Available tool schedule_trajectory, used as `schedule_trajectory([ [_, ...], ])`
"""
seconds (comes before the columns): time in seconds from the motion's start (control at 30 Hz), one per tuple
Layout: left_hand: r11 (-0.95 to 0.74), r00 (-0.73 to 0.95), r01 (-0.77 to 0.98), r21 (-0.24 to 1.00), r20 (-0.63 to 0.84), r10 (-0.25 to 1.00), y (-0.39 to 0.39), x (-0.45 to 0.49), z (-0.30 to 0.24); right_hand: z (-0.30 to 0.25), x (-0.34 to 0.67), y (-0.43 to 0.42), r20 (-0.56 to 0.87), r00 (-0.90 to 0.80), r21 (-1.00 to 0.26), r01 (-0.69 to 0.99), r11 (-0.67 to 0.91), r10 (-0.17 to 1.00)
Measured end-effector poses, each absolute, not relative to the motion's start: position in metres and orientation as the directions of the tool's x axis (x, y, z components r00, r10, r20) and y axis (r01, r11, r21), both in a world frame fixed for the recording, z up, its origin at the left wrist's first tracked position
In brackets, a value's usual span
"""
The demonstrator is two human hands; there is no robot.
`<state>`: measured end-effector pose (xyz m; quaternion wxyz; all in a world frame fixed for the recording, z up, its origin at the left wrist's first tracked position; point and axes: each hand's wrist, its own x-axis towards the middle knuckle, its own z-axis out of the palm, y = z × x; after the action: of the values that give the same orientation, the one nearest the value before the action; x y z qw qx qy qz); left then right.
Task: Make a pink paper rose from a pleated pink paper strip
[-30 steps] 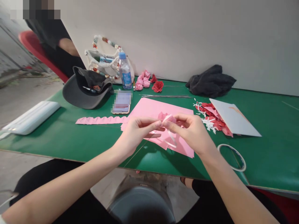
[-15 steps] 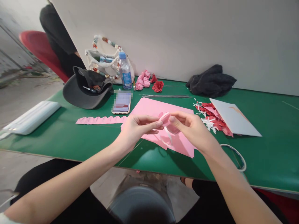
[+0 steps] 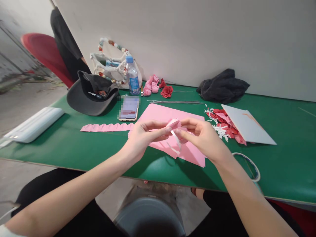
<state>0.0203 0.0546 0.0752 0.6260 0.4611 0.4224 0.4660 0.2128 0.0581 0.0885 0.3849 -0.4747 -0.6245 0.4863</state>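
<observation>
Both bare forearms reach in from the bottom of the frame over a green table (image 3: 283, 168), the left hand (image 3: 145, 138) and right hand (image 3: 202, 140) raised and curled toward each other. Their fingertips pinch a small rolled bundle of pink paper (image 3: 174, 125), from which a thin white paper strip (image 3: 175, 140) dangles; the bundle looks partly formed, with its loose strip not yet wound in. It hovers above a large flat pink paper sheet (image 3: 158, 113). To the left lies a long scalloped pink paper strip (image 3: 106, 127), seemingly unused, and to the right a heap of red and white paper scraps (image 3: 222, 123). Farther off, near the wall, sit a finished-looking red paper rose (image 3: 167, 91) and a cluster of crumpled pink paper flowers (image 3: 150, 86).
</observation>
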Motion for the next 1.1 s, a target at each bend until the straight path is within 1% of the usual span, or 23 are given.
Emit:
schedule_trajectory([
  [0.07,0.121,0.189,-0.195,0.973,-0.084,0.978,0.056,0.019,0.074,0.088,0.213,0.057,0.075,-0.185,-0.964,0.237,0.118,0.98],
  [0.13,0.092,0.176,-0.195,0.976,-0.058,0.983,0.056,0.018,0.072,0.089,0.21,0.055,0.173,-0.133,-0.93,0.304,0.206,0.976],
  [0.2,0.07,0.165,-0.193,0.979,-0.038,0.986,0.057,0.018,0.072,0.092,0.205,0.052,0.247,-0.152,-0.863,0.414,0.288,0.957],
  [0.23,0.065,0.159,-0.188,0.98,-0.035,0.987,0.057,0.018,0.071,0.093,0.203,0.05,0.256,-0.18,-0.83,0.462,0.311,0.95],
  [0.3,0.058,0.148,-0.183,0.981,-0.031,0.988,0.056,0.018,0.072,0.097,0.201,0.048,0.247,-0.225,-0.79,0.517,0.331,0.942],
  [0.4,0.03,0.137,-0.193,0.981,-0.004,0.991,0.056,0.017,0.074,0.102,0.208,0.048,0.214,-0.265,-0.77,0.547,0.329,0.94],
  [0.47,0.008,0.114,-0.198,0.98,0.015,0.993,0.055,0.016,0.076,0.105,0.218,0.051,0.156,-0.279,-0.741,0.601,0.3,0.947],
  [0.6,-0.004,0.097,-0.204,0.979,0.024,0.995,0.054,0.014,0.079,0.113,0.239,0.055,-0.01,-0.304,-0.676,0.704,0.218,0.953],
  [0.67,-0.001,0.121,-0.207,0.978,0.026,0.992,0.053,0.014,0.079,0.115,0.241,0.054,-0.011,-0.272,-0.71,0.68,0.184,0.962],
  [0.73,-0.001,0.147,-0.206,0.979,0.032,0.989,0.051,0.015,0.079,0.115,0.238,0.052,0.089,-0.201,-0.777,0.599,0.194,0.975],
  [0.8,0.007,0.173,-0.2,0.98,0.029,0.985,0.05,0.016,0.079,0.113,0.231,0.051,0.208,-0.135,-0.816,0.523,0.248,0.969],
  [0.83,0.013,0.182,-0.195,0.981,0.023,0.983,0.049,0.017,0.079,0.111,0.227,0.05,0.234,-0.123,-0.828,0.495,0.264,0.964],
  [0.87,0.023,0.19,-0.19,0.982,0.013,0.982,0.048,0.018,0.078,0.109,0.223,0.051,0.223,-0.135,-0.843,0.47,0.261,0.965],
  [1.0,0.035,0.183,-0.187,0.982,0.0,0.983,0.047,0.021,0.078,0.101,0.216,0.055,0.074,-0.258,-0.931,0.328,0.16,0.963],
  [1.1,0.018,0.163,-0.202,0.979,0.015,0.987,0.046,0.024,0.078,0.098,0.215,0.057,0.068,-0.241,-0.959,0.251,0.129,0.968],
])
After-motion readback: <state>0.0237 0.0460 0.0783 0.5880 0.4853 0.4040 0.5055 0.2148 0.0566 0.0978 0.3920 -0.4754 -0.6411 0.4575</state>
